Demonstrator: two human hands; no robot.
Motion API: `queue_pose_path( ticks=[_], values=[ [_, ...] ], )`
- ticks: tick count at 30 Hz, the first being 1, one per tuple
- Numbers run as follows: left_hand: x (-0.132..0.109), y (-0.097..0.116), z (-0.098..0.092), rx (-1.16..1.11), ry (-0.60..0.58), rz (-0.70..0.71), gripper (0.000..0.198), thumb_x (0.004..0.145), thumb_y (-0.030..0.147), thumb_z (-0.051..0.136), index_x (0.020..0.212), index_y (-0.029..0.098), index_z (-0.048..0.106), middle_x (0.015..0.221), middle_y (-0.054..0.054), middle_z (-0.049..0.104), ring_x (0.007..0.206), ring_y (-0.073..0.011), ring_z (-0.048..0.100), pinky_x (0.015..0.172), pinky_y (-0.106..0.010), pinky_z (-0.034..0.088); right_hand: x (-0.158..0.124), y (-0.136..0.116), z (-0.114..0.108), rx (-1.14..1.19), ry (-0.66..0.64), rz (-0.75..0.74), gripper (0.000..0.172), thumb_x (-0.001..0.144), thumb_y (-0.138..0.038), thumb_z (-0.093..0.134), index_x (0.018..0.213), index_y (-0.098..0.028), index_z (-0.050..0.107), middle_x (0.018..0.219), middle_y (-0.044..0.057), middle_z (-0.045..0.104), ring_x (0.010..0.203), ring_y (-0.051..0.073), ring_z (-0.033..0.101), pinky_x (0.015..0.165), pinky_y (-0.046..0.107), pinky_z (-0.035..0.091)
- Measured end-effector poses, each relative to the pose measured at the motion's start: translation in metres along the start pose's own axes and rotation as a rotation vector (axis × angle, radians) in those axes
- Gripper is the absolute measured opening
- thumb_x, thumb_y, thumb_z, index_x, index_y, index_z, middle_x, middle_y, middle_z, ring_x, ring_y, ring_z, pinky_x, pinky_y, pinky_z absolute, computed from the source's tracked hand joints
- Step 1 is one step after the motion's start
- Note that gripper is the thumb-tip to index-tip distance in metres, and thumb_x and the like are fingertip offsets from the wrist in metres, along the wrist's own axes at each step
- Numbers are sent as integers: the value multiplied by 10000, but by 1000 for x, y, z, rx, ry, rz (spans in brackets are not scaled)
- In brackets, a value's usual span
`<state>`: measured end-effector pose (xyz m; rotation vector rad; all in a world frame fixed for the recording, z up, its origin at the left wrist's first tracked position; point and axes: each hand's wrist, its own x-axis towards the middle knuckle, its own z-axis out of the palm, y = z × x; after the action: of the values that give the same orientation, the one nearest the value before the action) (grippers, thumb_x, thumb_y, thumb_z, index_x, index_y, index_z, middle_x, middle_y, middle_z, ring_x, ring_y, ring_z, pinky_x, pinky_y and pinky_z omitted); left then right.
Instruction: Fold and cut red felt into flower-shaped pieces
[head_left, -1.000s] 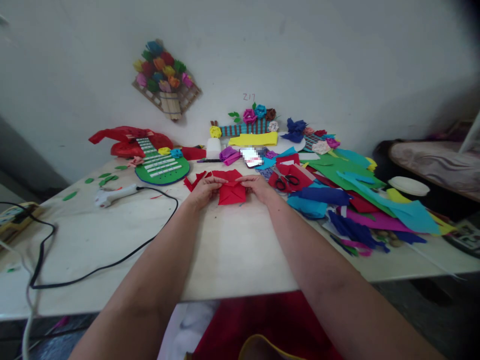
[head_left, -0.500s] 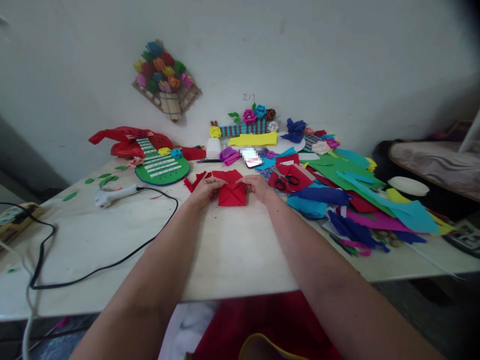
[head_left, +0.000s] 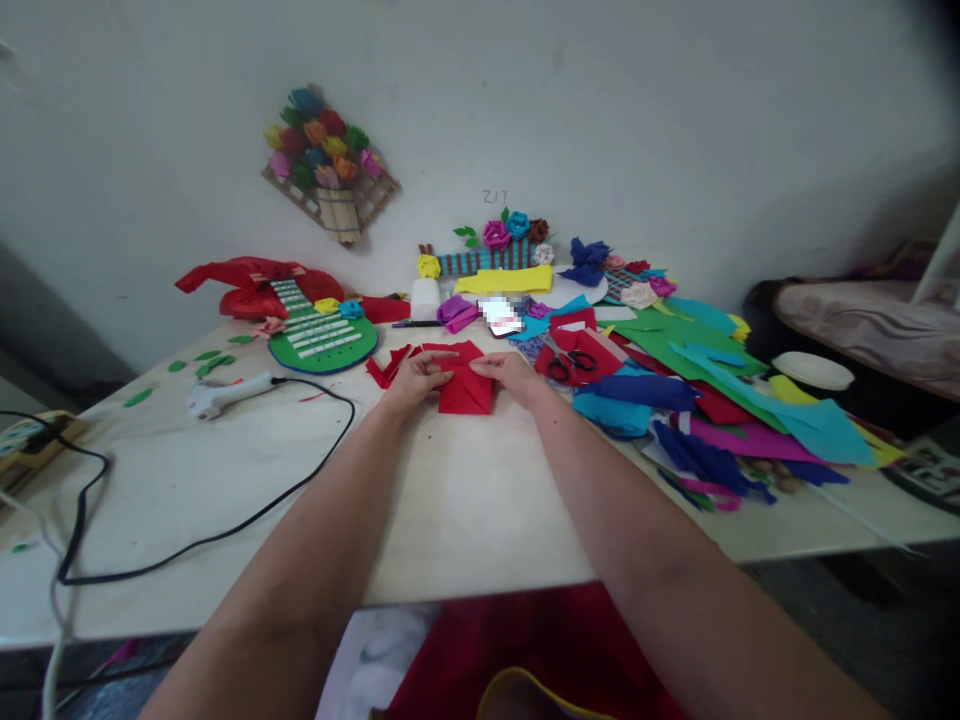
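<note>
A creased piece of red paper (head_left: 464, 394) lies on the table in front of me, with fold lines across its lower part. My left hand (head_left: 417, 382) grips its left side between thumb and fingers. At its right side, my right hand (head_left: 507, 372) pinches the edge. The fingertips of both hands rest on the paper and hide parts of its sides. Just left of my left hand are red paper scraps (head_left: 386, 366), partly behind the fingers. Black-handled scissors (head_left: 571, 362) lie on red paper to the right of my right hand.
A glue gun (head_left: 229, 393) with a black cord lies on the left. Behind it sits a green guitar-shaped craft piece (head_left: 322, 340). Coloured paper sheets (head_left: 705, 360) are heaped on the right. A phone (head_left: 500, 316) and a paper-flower craft (head_left: 487, 258) are at the back.
The fingers of my left hand have shifted slightly on the red paper, with the thumb now lower. My right hand stays at the right edge. The view has moved a little.
</note>
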<state>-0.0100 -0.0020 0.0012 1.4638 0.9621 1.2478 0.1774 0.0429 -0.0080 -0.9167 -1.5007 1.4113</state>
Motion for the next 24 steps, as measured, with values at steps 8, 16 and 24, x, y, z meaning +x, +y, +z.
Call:
queue_pose_path(
  ticks=[8, 16, 24],
  values=[
    [-2, 7, 5, 40, -5, -2, 462, 616, 265, 710, 1055, 148, 623, 479, 60, 440, 418, -53, 360, 421, -191, 256, -5, -6, 4, -170, 34, 13, 206, 667, -330, 666, 626, -141, 598, 446, -38, 495, 371, 59, 392, 371, 198, 294],
    [2, 3, 7, 26, 97, -125, 343, 584, 350, 715, 870, 161, 691, 753, -45, 651, 617, -128, 553, 555, -242, 408, -7, -10, 7, -218, 71, -29, 174, 646, -309, 640, 658, -135, 639, 522, -14, 547, 474, 76, 431, 458, 213, 325],
    [3, 1, 10, 85, 89, -25, 290, 562, 404, 740, 625, 138, 643, 636, -24, 614, 604, -120, 525, 594, -256, 398, -7, -13, 10, -252, 40, -98, 151, 617, -274, 622, 661, -134, 656, 631, 0, 593, 570, 86, 464, 565, 227, 371]
  ],
)
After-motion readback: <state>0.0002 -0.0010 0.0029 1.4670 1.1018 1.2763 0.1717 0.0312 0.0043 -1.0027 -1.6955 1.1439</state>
